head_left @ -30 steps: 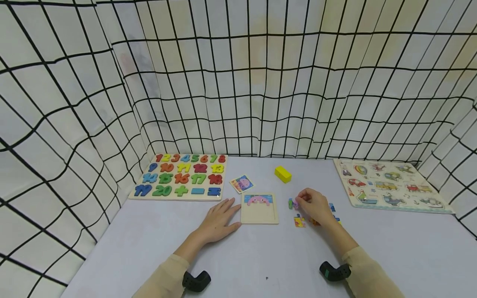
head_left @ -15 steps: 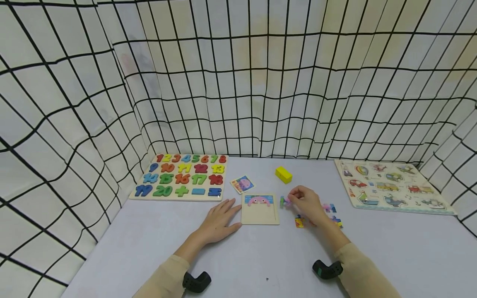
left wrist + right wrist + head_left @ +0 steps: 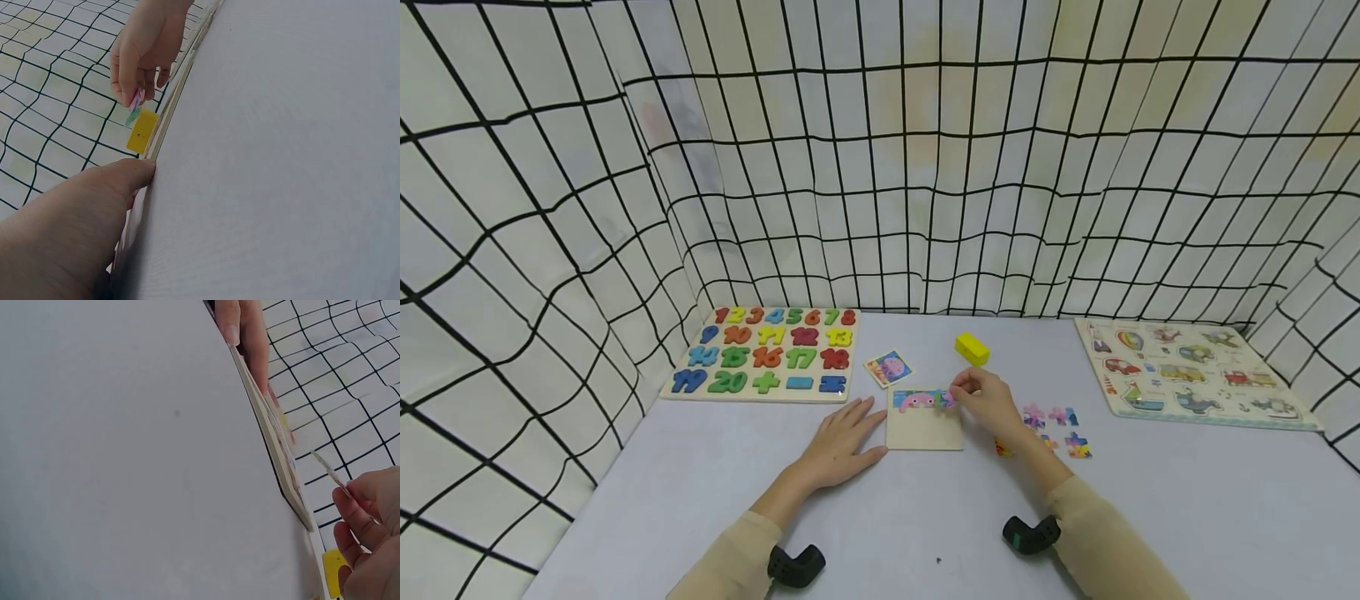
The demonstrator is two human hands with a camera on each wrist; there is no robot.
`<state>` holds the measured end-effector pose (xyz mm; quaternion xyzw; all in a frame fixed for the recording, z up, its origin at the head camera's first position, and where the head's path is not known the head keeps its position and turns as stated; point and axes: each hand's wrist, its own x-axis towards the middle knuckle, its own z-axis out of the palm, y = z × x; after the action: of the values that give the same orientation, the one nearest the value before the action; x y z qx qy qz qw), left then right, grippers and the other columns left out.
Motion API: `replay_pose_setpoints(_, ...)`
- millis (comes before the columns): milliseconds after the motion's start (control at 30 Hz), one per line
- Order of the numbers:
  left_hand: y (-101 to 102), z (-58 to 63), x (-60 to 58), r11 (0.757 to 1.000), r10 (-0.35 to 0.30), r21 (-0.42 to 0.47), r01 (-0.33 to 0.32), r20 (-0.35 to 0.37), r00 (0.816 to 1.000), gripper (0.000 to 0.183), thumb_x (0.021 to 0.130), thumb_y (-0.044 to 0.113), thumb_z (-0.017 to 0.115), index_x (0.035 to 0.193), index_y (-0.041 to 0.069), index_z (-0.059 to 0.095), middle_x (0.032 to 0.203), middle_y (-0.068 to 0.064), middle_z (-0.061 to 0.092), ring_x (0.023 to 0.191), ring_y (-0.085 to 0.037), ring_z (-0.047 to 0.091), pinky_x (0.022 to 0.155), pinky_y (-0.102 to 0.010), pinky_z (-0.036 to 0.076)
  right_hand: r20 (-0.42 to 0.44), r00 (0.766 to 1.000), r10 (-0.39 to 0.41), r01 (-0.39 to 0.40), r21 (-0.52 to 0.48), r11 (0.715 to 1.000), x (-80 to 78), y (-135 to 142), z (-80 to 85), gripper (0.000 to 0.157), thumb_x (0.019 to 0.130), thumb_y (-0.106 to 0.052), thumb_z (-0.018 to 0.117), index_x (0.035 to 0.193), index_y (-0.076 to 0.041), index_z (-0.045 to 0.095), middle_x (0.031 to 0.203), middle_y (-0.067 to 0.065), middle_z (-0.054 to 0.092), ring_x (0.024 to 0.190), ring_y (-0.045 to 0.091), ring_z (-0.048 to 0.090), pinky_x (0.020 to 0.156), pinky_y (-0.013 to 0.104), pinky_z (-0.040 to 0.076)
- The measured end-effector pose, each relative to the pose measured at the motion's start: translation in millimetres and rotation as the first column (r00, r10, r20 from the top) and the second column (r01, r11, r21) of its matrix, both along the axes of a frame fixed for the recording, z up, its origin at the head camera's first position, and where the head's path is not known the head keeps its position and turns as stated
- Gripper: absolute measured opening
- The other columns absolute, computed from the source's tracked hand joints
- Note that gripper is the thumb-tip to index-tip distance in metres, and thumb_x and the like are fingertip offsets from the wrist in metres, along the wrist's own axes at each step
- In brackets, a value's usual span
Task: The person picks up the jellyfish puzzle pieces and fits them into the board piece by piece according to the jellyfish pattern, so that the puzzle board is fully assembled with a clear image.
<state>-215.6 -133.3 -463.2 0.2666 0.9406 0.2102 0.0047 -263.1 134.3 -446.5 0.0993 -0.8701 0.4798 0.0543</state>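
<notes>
Between thumb and fingers, my right hand [image 3: 988, 406] pinches a small green-and-pink jigsaw piece [image 3: 943, 401] over the upper right of a square wooden puzzle tray [image 3: 923, 433]. In the right wrist view that jigsaw piece [image 3: 329, 467] shows edge-on, raised above the tray. Pink-and-blue pieces [image 3: 916, 401] lie along the tray's top edge; its lower part is bare wood. My left hand [image 3: 842, 446] lies flat with fingers spread, thumb and fingertips at the tray's left edge. More jigsaw pieces [image 3: 1077, 446] lie right of the tray, some hidden behind the right forearm.
A number board [image 3: 760, 354] lies at the back left and a vehicle picture board [image 3: 1195, 375] at the back right. Behind the tray are a small picture card [image 3: 889, 367] and a yellow block [image 3: 972, 348]. Black netting [image 3: 917, 196] over white walls encloses the table.
My right hand has carried the green-and-pink jigsaw piece leftward, from the loose pieces to over the tray's upper right. The left hand has stayed at the tray's edge.
</notes>
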Motion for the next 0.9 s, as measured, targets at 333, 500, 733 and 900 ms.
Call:
replay_pose_setpoints(333, 0, 2.3, 1.3, 1.0, 0.004, -0.01, -0.004, 0.002, 1.0, 0.058, 0.091, 0.044, 0.05, 0.14, 0.015, 0.039, 0.149, -0.009, 0.024, 0.137, -0.027, 0.015, 0.106, -0.05, 0.016, 0.027, 1.0, 0.013, -0.012, -0.031, 0.999, -0.7, -30, -1.7, 0.004, 0.084, -0.009, 0.065, 0.084, -0.008, 0.061, 0.073, 0.001, 0.06, 0.068, 0.016, 0.054, 0.06, 0.025, 0.045)
replay_pose_setpoints(500, 0, 2.3, 0.7, 1.0, 0.004, -0.014, -0.004, -0.003, 1.0, 0.059, 0.09, 0.045, 0.05, 0.14, 0.015, 0.039, 0.149, -0.009, 0.025, 0.137, -0.028, 0.015, 0.106, -0.05, 0.017, 0.02, 1.0, 0.006, -0.006, -0.003, 1.0, -1.0, -40, -1.9, 0.005, 0.083, -0.011, 0.066, 0.084, -0.009, 0.062, 0.074, -0.001, 0.061, 0.07, 0.015, 0.053, 0.062, 0.025, 0.044)
replay_pose_setpoints(733, 0, 3.7, 0.6, 1.0, 0.009, -0.011, -0.009, -0.001, 1.0, 0.059, 0.09, 0.045, 0.05, 0.14, 0.015, 0.04, 0.149, -0.009, 0.025, 0.137, -0.028, 0.015, 0.106, -0.05, 0.016, -0.008, 1.0, 0.018, -0.018, 0.021, 1.0, -0.4, -50, -6.4, 0.005, 0.084, -0.014, 0.066, 0.083, -0.011, 0.062, 0.072, -0.003, 0.06, 0.068, 0.014, 0.051, 0.061, 0.026, 0.042)
replay_pose_setpoints(900, 0, 2.8, 0.6, 1.0, 0.006, -0.017, -0.006, -0.006, 1.0, 0.059, 0.091, 0.046, 0.049, 0.14, 0.015, 0.04, 0.149, -0.008, 0.025, 0.137, -0.028, 0.015, 0.106, -0.051, 0.016, -0.054, 0.998, 0.024, -0.02, 0.075, 0.997, 0.7, -55, -11.0, 0.006, 0.083, -0.015, 0.066, 0.082, -0.013, 0.061, 0.069, -0.005, 0.059, 0.065, 0.012, 0.051, 0.058, 0.025, 0.042)
